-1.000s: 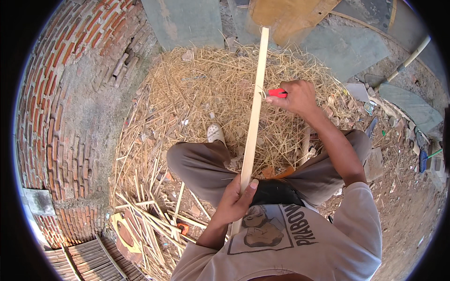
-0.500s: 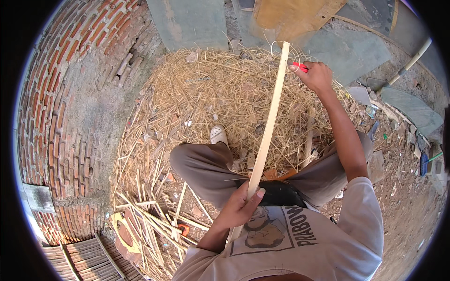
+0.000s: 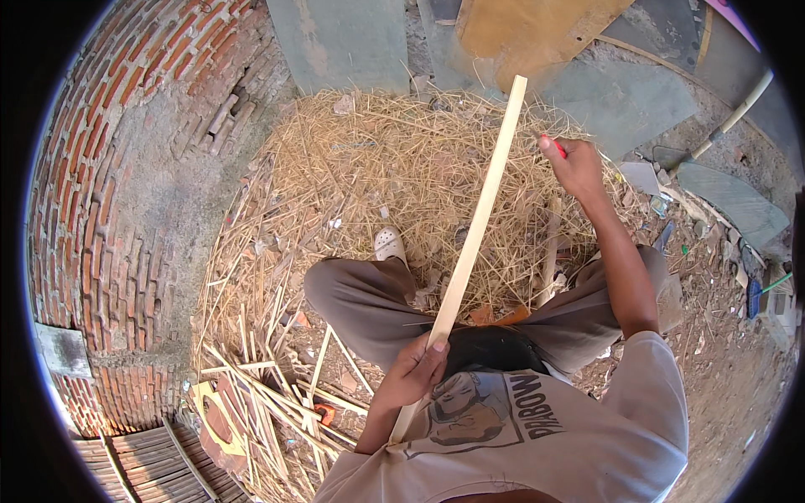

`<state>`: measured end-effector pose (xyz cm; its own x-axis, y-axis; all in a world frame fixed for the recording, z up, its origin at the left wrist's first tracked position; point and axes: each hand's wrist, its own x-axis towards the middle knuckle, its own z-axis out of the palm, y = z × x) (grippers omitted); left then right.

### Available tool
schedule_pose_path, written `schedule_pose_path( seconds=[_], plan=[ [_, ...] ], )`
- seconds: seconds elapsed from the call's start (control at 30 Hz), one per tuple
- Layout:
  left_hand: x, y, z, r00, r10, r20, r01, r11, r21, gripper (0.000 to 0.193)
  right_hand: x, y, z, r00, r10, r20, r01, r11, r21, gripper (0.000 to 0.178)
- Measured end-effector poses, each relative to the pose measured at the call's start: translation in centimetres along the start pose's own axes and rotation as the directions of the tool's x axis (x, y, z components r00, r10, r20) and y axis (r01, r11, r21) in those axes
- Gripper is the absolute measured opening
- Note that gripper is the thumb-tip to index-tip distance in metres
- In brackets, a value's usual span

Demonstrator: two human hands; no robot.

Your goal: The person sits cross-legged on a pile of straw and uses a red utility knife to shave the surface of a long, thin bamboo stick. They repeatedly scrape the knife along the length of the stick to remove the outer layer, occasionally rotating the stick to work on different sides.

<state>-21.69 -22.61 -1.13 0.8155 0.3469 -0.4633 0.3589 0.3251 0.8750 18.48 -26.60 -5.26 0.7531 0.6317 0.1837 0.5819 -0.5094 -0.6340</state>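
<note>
A long pale strip of bamboo or wood slants from beside my shirt up toward the far side, over my lap. My left hand is closed around its lower part. Its far end stands free above the straw-like shavings. Off to the strip's right, my right hand is closed on a small red-handled knife. The short, thin blade points toward the strip and does not touch it; the fingers hide much of the handle.
Cut strips lie piled at lower left, beside a brick wall. Grey-green sheets and a tan sheet lean at the back. My bent legs and a pale clog frame the shavings.
My right hand has drawn the knife away from the strip's far end, to the right and slightly nearer me. The curled sliver at that end no longer shows. The strip has tilted slightly rightward.
</note>
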Motion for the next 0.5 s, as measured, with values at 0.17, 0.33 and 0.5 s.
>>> schedule_pose_path(
  seconds=[0.17,0.33,0.5],
  plan=[
    [1.6,1.0,-0.2,0.996,0.072,-0.045,-0.073,0.997,-0.029,0.031,-7.2,-6.0,1.7,0.765,-0.640,0.067,0.630,0.766,0.125,0.063],
    [2.3,1.6,0.9,0.995,0.096,-0.003,-0.096,0.993,-0.061,0.032,-7.3,-6.0,2.7,0.710,-0.704,0.008,0.703,0.710,0.036,0.065],
    [2.9,1.3,0.6,0.995,0.090,0.038,-0.076,0.961,-0.267,0.032,-7.0,-5.9,3.0,0.791,-0.611,0.013,0.611,0.791,0.011,0.063]
  ],
)
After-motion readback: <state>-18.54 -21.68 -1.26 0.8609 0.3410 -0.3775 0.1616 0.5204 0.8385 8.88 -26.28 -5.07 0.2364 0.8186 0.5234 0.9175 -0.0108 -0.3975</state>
